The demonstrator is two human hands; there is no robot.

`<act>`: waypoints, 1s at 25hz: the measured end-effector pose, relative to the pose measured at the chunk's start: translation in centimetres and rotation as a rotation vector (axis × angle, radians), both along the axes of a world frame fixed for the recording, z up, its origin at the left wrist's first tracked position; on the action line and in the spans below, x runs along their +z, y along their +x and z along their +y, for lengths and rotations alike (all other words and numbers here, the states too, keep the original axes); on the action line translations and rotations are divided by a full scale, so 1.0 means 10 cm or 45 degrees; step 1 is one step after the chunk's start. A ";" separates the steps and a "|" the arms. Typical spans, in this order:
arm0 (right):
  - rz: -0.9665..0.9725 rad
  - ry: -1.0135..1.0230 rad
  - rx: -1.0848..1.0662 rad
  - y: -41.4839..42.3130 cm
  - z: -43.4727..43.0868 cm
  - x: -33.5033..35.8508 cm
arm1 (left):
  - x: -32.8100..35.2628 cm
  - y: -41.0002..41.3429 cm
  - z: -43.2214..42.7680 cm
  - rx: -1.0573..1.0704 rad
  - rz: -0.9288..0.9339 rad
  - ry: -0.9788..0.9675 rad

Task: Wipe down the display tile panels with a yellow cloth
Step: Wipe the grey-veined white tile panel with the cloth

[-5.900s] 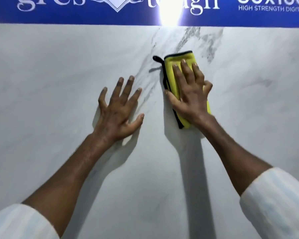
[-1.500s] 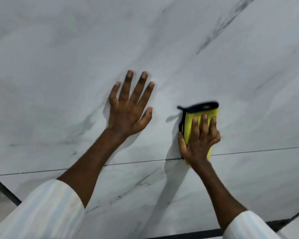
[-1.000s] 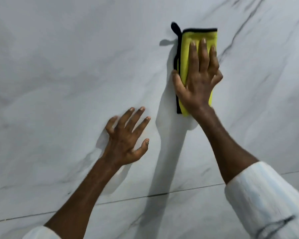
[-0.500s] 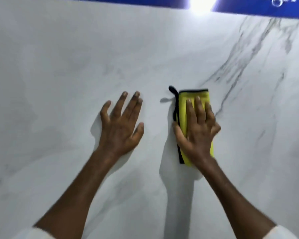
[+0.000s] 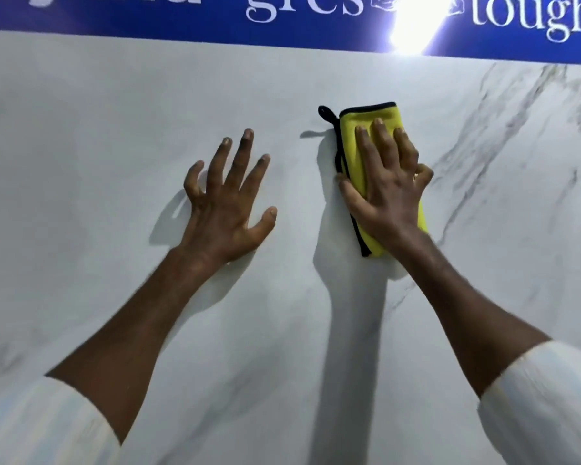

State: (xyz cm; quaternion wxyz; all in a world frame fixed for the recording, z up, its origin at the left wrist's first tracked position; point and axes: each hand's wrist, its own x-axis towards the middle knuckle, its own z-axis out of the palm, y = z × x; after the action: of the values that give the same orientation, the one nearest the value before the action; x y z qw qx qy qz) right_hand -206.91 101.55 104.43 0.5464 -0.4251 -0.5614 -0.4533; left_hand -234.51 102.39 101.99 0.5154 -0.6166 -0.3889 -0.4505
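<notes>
Yellow cloth (image 5: 349, 142), folded, black-edged, pressed flat under open right hand (image 5: 388, 193), left hand (image 5: 223, 209) splayed on glossy marble-veined tile panel (image 5: 81, 146)

Blue banner (image 5: 182, 25) with white lettering along top; bright light glare (image 5: 411, 26) on it.

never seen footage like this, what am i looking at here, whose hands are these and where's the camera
There is no machine here: these are a person's two bare hands, filmed by a wide-angle camera worn on their head, so you see roughly what they see. In front is a white marble-look display tile panel under a blue banner with white lettering. The right hand presses a folded yellow cloth with black edging flat against the panel. The left hand holds nothing; it rests open on the panel, fingers spread.
</notes>
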 end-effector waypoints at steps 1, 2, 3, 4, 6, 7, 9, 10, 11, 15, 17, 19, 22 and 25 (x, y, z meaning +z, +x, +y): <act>0.014 -0.015 0.021 -0.01 -0.01 0.14 | 0.06 0.00 0.03 0.014 -0.010 -0.024; 0.009 -0.027 0.021 -0.03 -0.03 0.33 | 0.06 0.02 0.08 0.035 -0.005 -0.025; -0.017 -0.036 0.006 -0.04 -0.03 0.56 | 0.04 0.03 0.13 0.053 -0.003 -0.014; -0.048 -0.055 -0.008 -0.06 -0.03 0.80 | 0.00 0.04 0.15 0.060 -0.007 -0.005; -0.084 -0.104 -0.035 -0.13 -0.05 1.24 | -0.01 0.03 0.17 0.047 -0.022 0.009; -0.089 -0.120 -0.046 -0.18 -0.04 1.40 | 0.00 0.02 0.17 0.046 -0.020 0.009; -0.097 -0.153 -0.051 -0.28 -0.03 1.59 | 0.01 0.00 0.16 0.076 0.004 0.021; -0.101 -0.158 -0.045 -0.31 -0.02 1.63 | 0.02 -0.01 0.16 0.092 0.011 0.026; -0.111 -0.148 -0.044 -0.32 -0.02 1.64 | 0.01 -0.01 0.17 0.098 0.011 0.021; -0.168 -0.071 -0.020 -0.31 -0.01 1.20 | -0.02 -0.03 0.13 0.037 0.070 0.016; -0.193 -0.007 -0.015 -0.37 0.03 0.68 | -0.08 -0.21 0.08 -0.016 0.156 0.036; -0.199 0.007 -0.027 -0.40 0.04 0.36 | -0.15 -0.48 0.04 -0.002 0.163 0.047; -0.153 -0.052 -0.016 -0.51 -0.01 0.81 | -0.23 -0.69 0.10 0.093 0.101 0.020; -0.074 -0.123 -0.011 -0.72 -0.01 1.48 | -0.30 -0.65 0.19 0.077 0.111 0.065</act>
State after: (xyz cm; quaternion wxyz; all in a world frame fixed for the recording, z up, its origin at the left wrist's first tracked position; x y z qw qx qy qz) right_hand -214.12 101.43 119.26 0.5067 -0.4401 -0.5965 -0.4402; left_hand -241.03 104.32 98.96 0.5607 -0.6103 -0.3730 -0.4172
